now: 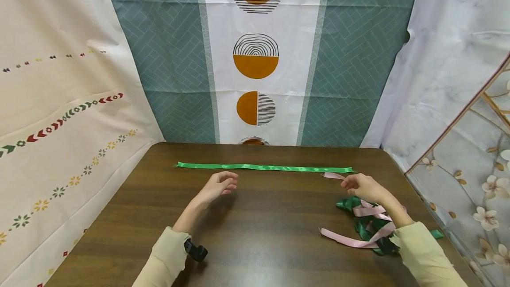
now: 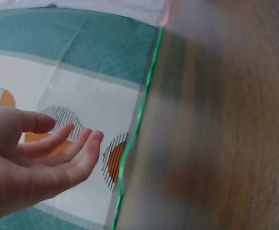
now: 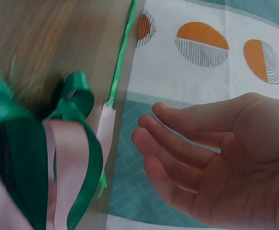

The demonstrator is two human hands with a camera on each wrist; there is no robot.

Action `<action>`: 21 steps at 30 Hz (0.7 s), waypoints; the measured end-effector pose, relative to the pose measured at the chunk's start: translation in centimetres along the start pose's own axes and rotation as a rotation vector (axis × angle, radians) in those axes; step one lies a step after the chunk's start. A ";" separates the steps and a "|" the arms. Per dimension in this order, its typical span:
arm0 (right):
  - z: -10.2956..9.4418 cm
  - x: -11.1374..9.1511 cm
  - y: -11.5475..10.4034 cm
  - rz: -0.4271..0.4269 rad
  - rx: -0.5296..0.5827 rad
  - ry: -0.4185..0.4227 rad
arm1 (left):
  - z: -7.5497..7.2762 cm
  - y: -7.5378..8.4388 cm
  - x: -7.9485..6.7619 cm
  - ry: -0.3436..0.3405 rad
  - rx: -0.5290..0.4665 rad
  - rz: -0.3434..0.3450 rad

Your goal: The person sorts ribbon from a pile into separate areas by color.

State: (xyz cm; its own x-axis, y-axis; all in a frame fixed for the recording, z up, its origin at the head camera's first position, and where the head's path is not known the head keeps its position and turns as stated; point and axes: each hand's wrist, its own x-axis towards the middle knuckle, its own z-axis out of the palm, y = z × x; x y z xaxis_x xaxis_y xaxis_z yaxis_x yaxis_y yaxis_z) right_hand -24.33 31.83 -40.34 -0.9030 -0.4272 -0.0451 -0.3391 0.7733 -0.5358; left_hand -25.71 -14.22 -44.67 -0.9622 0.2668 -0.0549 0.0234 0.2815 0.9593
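Observation:
A bright green ribbon (image 1: 247, 167) lies stretched nearly straight across the far part of the table. Just in front of it, left of centre, my left hand (image 1: 218, 186) hovers with loosely bent fingers and nothing in them. My right hand (image 1: 363, 187) is held above a heap of ribbons at the right, its fingers loosely curved and holding nothing in the right wrist view. Dark green ribbon (image 3: 84, 191) and pink ribbon (image 3: 70, 163) loop together in that heap. A pink end (image 1: 333, 175) shows near the green ribbon's right end; part of the heap is hidden under my right arm.
The brown wooden table (image 1: 263, 229) reaches back to a patterned cloth (image 1: 255, 56). Cloths also hang at the left and right sides. Another pink strip (image 1: 344, 239) sticks out leftward from the heap. A black band with a small device (image 1: 195, 250) sits on my left wrist.

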 end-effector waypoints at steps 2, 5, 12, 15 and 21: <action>-0.1 -0.1 0.4 -0.008 -0.024 0.001 | 0.7 -0.2 0.3 -0.008 -0.009 0.039; -0.2 -0.3 1.0 0.013 -0.056 0.003 | 1.6 -0.3 0.7 -0.045 0.015 0.085; -0.2 -0.3 2.8 0.109 -0.118 -0.055 | 3.7 -0.3 1.6 -0.132 0.049 0.090; 0.1 -0.2 3.3 0.137 -0.163 -0.048 | 4.7 -0.1 2.0 -0.159 0.046 0.082; 0.7 0.2 4.1 0.183 -0.264 0.011 | 6.8 0.5 3.0 -0.215 0.059 0.095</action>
State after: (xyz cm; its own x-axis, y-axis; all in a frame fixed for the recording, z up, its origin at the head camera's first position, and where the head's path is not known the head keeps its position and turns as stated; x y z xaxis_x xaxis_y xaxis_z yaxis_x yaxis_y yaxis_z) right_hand -25.75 34.57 -43.10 -0.9578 -0.2654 -0.1106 -0.2257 0.9323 -0.2826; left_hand -26.71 -7.00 -46.20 -0.8751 0.4831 -0.0295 0.1326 0.2979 0.9453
